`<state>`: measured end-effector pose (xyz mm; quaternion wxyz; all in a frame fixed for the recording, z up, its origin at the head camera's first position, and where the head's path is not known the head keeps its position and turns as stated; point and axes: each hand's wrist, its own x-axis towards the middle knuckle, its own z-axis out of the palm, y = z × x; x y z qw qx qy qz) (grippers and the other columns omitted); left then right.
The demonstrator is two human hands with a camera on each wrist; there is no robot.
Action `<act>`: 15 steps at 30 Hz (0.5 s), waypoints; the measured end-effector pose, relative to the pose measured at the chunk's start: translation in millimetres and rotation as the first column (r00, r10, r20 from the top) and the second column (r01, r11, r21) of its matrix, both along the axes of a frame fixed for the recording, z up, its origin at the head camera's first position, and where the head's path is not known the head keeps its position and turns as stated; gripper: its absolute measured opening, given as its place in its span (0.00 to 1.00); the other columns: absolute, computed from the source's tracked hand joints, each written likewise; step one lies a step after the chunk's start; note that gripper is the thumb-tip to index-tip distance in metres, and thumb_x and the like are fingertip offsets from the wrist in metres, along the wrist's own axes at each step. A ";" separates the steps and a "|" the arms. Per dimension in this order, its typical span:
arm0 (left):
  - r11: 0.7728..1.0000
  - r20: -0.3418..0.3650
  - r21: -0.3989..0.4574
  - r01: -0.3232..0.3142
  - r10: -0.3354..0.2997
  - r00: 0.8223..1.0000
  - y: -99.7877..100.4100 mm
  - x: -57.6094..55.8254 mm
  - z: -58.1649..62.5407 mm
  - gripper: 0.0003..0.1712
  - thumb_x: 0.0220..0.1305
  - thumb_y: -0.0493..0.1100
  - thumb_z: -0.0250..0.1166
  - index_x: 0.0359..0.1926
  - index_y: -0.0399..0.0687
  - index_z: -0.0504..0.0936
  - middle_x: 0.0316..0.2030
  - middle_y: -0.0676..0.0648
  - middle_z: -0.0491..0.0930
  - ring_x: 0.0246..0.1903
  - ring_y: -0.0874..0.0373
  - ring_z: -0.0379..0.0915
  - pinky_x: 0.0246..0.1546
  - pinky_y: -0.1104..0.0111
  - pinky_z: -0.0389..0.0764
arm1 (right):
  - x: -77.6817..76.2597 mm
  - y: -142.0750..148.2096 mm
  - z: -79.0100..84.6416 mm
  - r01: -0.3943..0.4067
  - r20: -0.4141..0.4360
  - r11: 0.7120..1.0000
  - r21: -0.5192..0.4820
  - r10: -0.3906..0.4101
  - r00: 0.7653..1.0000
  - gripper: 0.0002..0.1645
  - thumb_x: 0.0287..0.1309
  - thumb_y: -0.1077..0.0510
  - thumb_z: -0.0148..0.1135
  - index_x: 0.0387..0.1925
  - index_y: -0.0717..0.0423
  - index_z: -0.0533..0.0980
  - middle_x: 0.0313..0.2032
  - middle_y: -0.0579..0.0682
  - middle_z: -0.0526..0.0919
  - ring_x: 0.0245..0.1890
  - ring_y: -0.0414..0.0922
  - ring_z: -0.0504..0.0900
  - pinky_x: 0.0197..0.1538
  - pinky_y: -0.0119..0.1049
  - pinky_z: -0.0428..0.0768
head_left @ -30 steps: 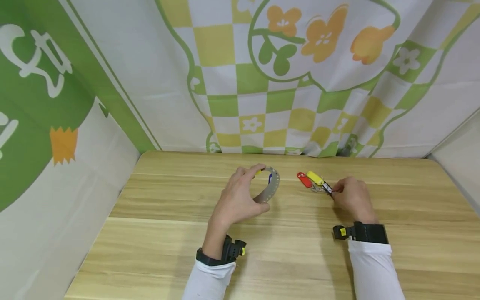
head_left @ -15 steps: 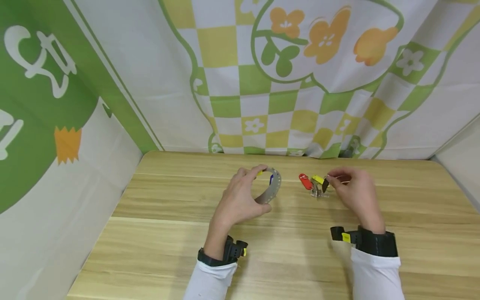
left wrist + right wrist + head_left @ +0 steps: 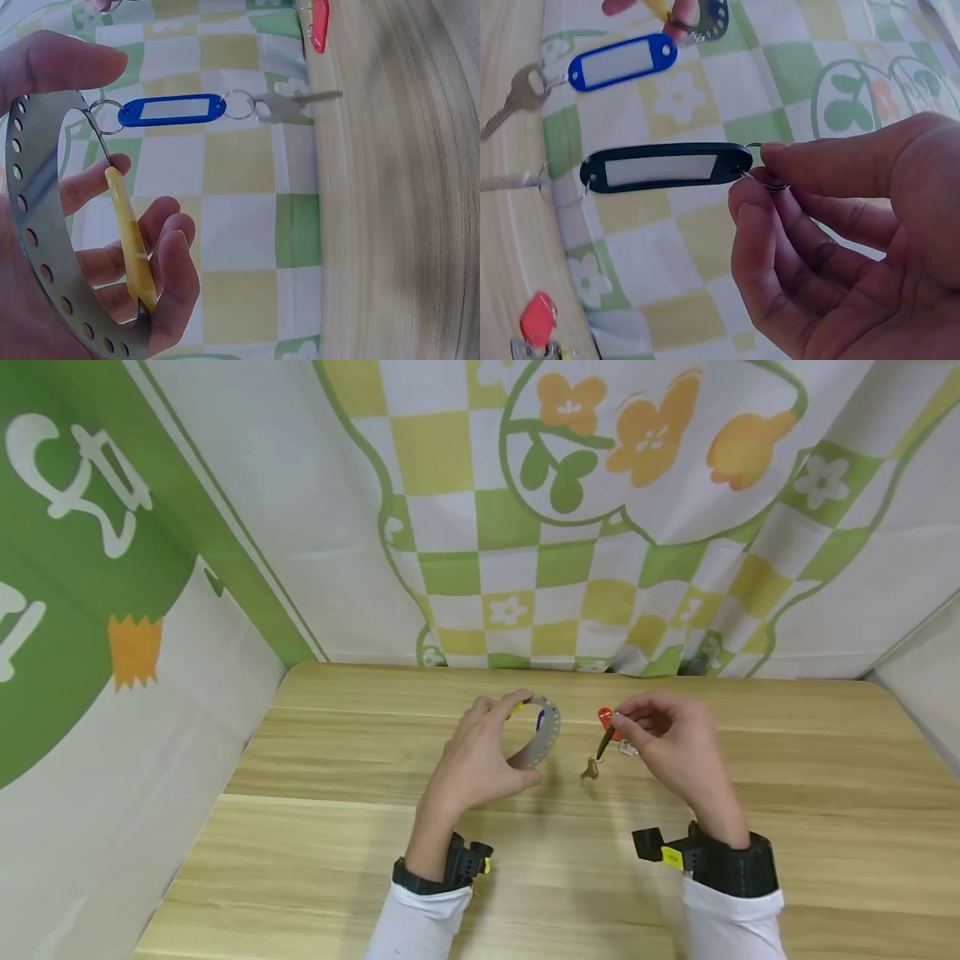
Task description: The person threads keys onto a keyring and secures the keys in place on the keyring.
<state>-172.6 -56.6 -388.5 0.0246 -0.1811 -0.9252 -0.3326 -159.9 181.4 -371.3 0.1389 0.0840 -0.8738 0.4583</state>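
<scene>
My left hand (image 3: 480, 752) grips a curved metal key holder (image 3: 34, 217) with holes along its edge and a yellow handle (image 3: 131, 232). From its thin rod hangs a blue key tag (image 3: 172, 109) with a key (image 3: 279, 106). To the right, my right hand (image 3: 678, 747) pinches the split ring (image 3: 769, 180) of a black key tag (image 3: 660, 166) between thumb and finger. A key (image 3: 590, 768) dangles below that tag, above the table. Between the hands, the black tag is close to the holder but apart from it.
A red key tag (image 3: 604, 717) and some keys (image 3: 628, 748) lie on the wooden table (image 3: 300, 827), partly hidden behind my right hand. A patterned curtain (image 3: 450, 527) hangs along the table's back edge. Each wrist wears a black camera strap (image 3: 735, 864).
My right hand has lifted the black tag with its key off the pile and carried it left, toward the key holder. My left hand stays in place with the holder.
</scene>
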 end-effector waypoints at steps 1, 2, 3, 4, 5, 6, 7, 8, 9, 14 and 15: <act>1.000 0.000 -0.003 -0.002 0.002 1.000 -0.1 0.1 0.1 0.54 0.32 0.56 0.72 0.66 0.71 0.59 0.47 0.53 0.66 0.45 0.59 0.64 0.33 0.63 0.69 | -0.5 -1.9 -0.1 -0.012 0.010 1.000 -0.010 0.012 1.000 0.08 0.52 0.54 0.64 0.33 0.54 0.79 0.28 0.47 0.80 0.25 0.42 0.78 0.30 0.33 0.75; 1.000 -0.002 -0.007 -0.004 0.004 1.000 -0.3 0.2 0.4 0.54 0.32 0.57 0.72 0.66 0.71 0.59 0.47 0.53 0.66 0.45 0.59 0.64 0.33 0.63 0.69 | -1.3 -3.9 -0.6 -0.022 0.020 1.000 -0.014 0.022 1.000 0.08 0.52 0.55 0.63 0.33 0.54 0.79 0.28 0.47 0.80 0.25 0.42 0.79 0.30 0.33 0.75; 1.000 -0.004 -0.010 -0.006 0.006 1.000 -0.5 0.3 0.5 0.54 0.32 0.57 0.72 0.66 0.71 0.59 0.47 0.53 0.66 0.45 0.59 0.63 0.32 0.63 0.69 | -2.4 -6.0 -1.4 -0.030 0.029 0.999 -0.012 0.030 0.999 0.07 0.52 0.55 0.63 0.32 0.54 0.78 0.27 0.47 0.80 0.25 0.42 0.79 0.30 0.34 0.75; 1.000 -0.006 -0.011 -0.007 0.007 1.000 -0.8 0.3 0.7 0.54 0.32 0.57 0.72 0.66 0.71 0.59 0.47 0.53 0.66 0.45 0.58 0.63 0.32 0.63 0.69 | -3.6 -7.8 -2.4 -0.037 0.035 0.999 -0.003 0.038 0.999 0.06 0.53 0.56 0.63 0.32 0.54 0.78 0.27 0.47 0.80 0.25 0.42 0.78 0.29 0.34 0.75; 1.000 -0.008 -0.012 -0.008 0.008 1.000 -1.0 0.2 1.0 0.53 0.32 0.57 0.72 0.66 0.71 0.59 0.47 0.54 0.66 0.45 0.58 0.63 0.32 0.63 0.69 | -4.8 -9.4 -3.5 -0.045 0.038 0.999 0.007 0.044 0.998 0.05 0.53 0.57 0.63 0.32 0.54 0.77 0.27 0.47 0.79 0.25 0.42 0.78 0.30 0.34 0.75; 1.000 -0.010 -0.011 -0.009 0.009 1.000 -1.2 0.2 1.1 0.53 0.32 0.57 0.72 0.66 0.70 0.60 0.47 0.53 0.66 0.45 0.58 0.63 0.32 0.63 0.69 | -6.0 -10.7 -4.7 -0.048 0.040 0.999 0.021 0.047 0.998 0.04 0.53 0.57 0.62 0.32 0.53 0.77 0.27 0.47 0.79 0.25 0.42 0.78 0.30 0.34 0.75; 1.000 -0.012 -0.011 -0.009 0.009 1.000 -1.4 0.1 1.2 0.53 0.32 0.57 0.72 0.66 0.70 0.60 0.47 0.53 0.66 0.45 0.58 0.64 0.33 0.63 0.70 | -6.9 -11.8 -5.9 -0.052 0.041 0.998 0.028 0.050 0.998 0.04 0.53 0.58 0.62 0.32 0.53 0.77 0.27 0.47 0.78 0.25 0.42 0.78 0.30 0.34 0.75; 1.000 -0.014 -0.011 -0.008 0.007 1.000 -1.3 0.1 1.2 0.53 0.32 0.57 0.72 0.66 0.69 0.60 0.47 0.53 0.66 0.45 0.58 0.64 0.33 0.63 0.70 | -7.8 -12.5 -7.1 -0.055 0.040 0.998 0.033 0.053 0.998 0.03 0.53 0.59 0.62 0.31 0.53 0.76 0.26 0.47 0.78 0.25 0.43 0.78 0.29 0.34 0.75; 1.000 -0.016 -0.009 -0.006 0.006 1.000 -1.3 -0.1 1.0 0.54 0.32 0.57 0.72 0.66 0.68 0.60 0.47 0.53 0.67 0.45 0.58 0.64 0.33 0.63 0.70 | -8.2 -13.0 -8.0 -0.058 0.041 0.998 0.033 0.056 0.998 0.03 0.53 0.60 0.62 0.31 0.53 0.76 0.26 0.47 0.78 0.25 0.43 0.78 0.29 0.35 0.75; 1.000 -0.010 -0.013 -0.005 0.005 1.000 0.5 -0.1 0.3 0.54 0.32 0.57 0.72 0.66 0.69 0.60 0.47 0.53 0.66 0.45 0.58 0.64 0.34 0.63 0.70 | -8.0 -12.7 -8.1 -0.091 0.024 0.995 0.036 0.090 0.996 0.06 0.53 0.62 0.61 0.35 0.54 0.78 0.27 0.47 0.78 0.26 0.44 0.79 0.29 0.34 0.75; 1.000 -0.008 -0.013 -0.005 0.005 1.000 0.8 -0.1 0.2 0.54 0.32 0.57 0.72 0.66 0.68 0.60 0.47 0.53 0.66 0.45 0.58 0.64 0.34 0.62 0.70 | -7.7 -12.4 -7.5 -0.096 0.021 0.994 0.044 0.096 0.995 0.07 0.53 0.62 0.61 0.36 0.53 0.78 0.28 0.47 0.78 0.26 0.43 0.79 0.30 0.34 0.75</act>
